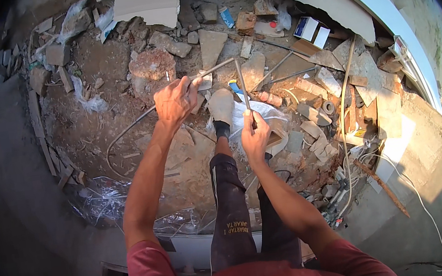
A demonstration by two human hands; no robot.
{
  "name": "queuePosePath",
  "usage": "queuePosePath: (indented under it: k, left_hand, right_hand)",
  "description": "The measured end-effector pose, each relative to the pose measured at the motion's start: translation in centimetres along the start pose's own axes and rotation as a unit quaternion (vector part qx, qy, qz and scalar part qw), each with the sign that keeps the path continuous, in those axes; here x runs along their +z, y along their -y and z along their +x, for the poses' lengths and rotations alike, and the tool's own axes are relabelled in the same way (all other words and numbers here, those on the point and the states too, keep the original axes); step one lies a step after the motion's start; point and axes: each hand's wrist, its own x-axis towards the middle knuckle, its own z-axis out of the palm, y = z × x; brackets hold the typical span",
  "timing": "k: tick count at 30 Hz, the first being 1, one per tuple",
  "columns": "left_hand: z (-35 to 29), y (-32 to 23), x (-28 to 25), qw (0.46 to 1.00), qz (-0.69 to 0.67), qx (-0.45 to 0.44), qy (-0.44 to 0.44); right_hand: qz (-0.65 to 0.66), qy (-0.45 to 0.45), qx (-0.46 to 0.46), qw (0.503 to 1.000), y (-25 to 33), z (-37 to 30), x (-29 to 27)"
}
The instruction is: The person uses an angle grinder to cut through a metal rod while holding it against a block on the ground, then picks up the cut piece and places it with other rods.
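My left hand [175, 102] is closed round a long thin grey tube [143, 114]. One end of the tube points up to the right; the other curves down to the ground on the left. Pinched upright in my right hand [255, 134] is a thin grey rod [242, 83], held near its lower end. The rod's upper tip meets, or nearly meets, the tube's end; whether they are joined I cannot tell. Below my hands, a white plastic sack [273, 115] lies beside my shoe [221, 106].
Broken concrete and bricks [152, 63] cover the dirt. A blue-and-white box [312, 32] sits at the far right, near a long wooden stick [348, 84]. Clear plastic wrap [104, 199] lies at the near left. A white cable [418, 196] trails at right.
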Motion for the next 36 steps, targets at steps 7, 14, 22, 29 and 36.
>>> queuePosePath:
  k: [7,14,22,29,36]
  left_hand:
    - [-3.0,4.7,-11.0,0.981,0.083,0.152,0.091]
    - [-1.8,-5.2,-11.6,0.957,0.074,0.241,0.141]
    - [-3.8,-24.5,-7.0,0.929,-0.064,0.359,-0.061]
    - [-8.6,-35.5,-14.8,0.9,0.155,0.396,0.09]
    - [-6.6,-31.6,-31.7,0.926,-0.119,0.149,-0.326]
  right_hand:
    - [-0.241,0.18,-0.484,0.821,-2.8,9.0,-19.4]
    - [-0.29,0.098,-0.395,0.866,0.7,11.8,-19.8]
    - [-0.044,0.373,-0.317,0.871,16.7,2.6,-18.1]
    - [-0.034,0.557,-0.251,0.791,20.9,-0.8,-28.9]
    - [-0.18,0.382,-0.368,0.829,24.3,-1.3,-46.1]
